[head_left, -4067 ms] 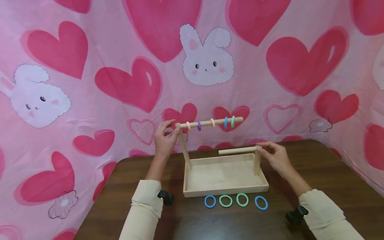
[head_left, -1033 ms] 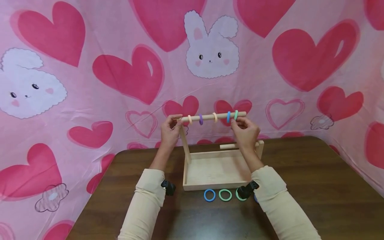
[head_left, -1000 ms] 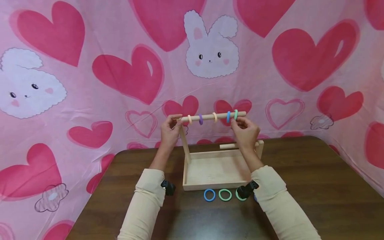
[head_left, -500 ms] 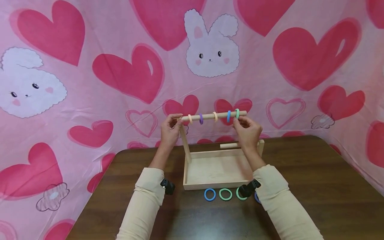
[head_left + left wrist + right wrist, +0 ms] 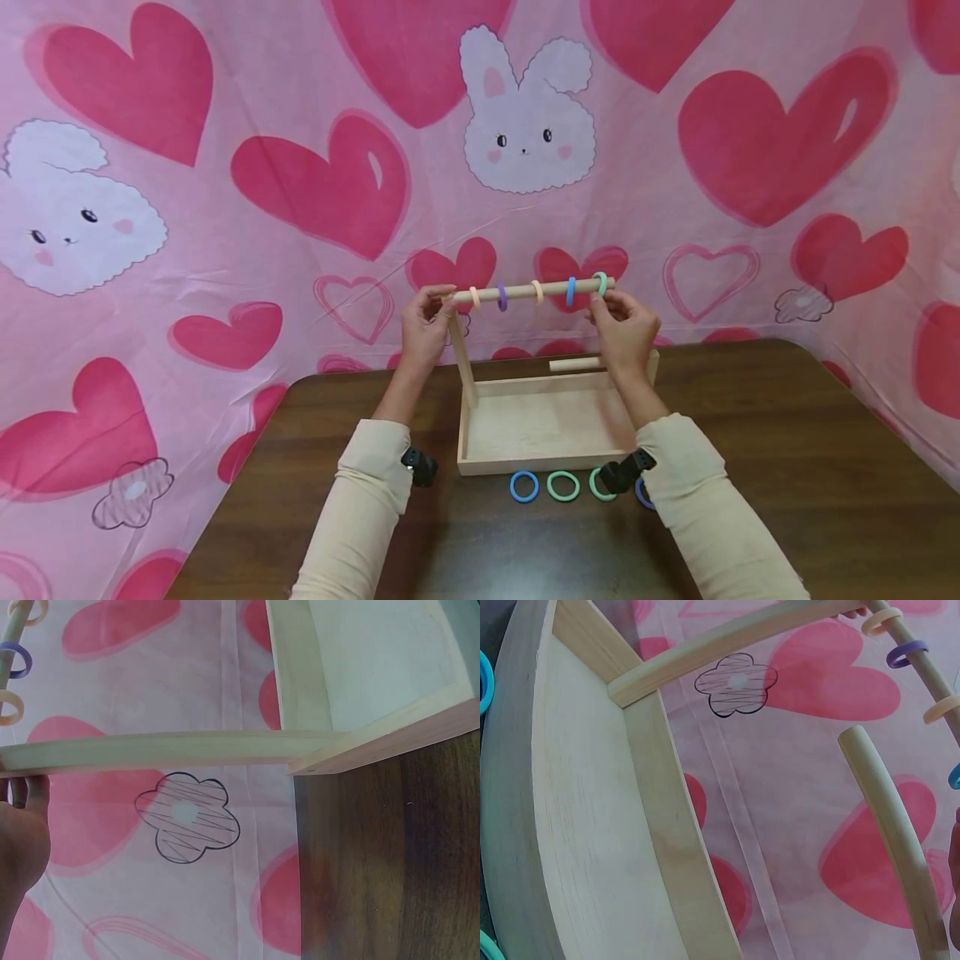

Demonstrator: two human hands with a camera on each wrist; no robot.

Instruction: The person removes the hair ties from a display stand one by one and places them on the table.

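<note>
Pinching the green ring point(image 5: 603, 286) round the upper dowel point(image 5: 521, 292) is the right hand point(image 5: 626, 330), while the left hand point(image 5: 425, 328) grips the dowel's left end.

You have room beneath the upper bar point(image 5: 519, 292), between the left post point(image 5: 462, 358) and lower bar point(image 5: 573, 365). Leftward, a blue ring point(image 5: 571, 292) blocks your right hand point(image 5: 626, 332).

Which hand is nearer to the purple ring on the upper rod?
Left. The left hand is at the left end of the upper rod, with one peach ring between it and the purple ring; the right hand is farther right, at the green ring.
</note>
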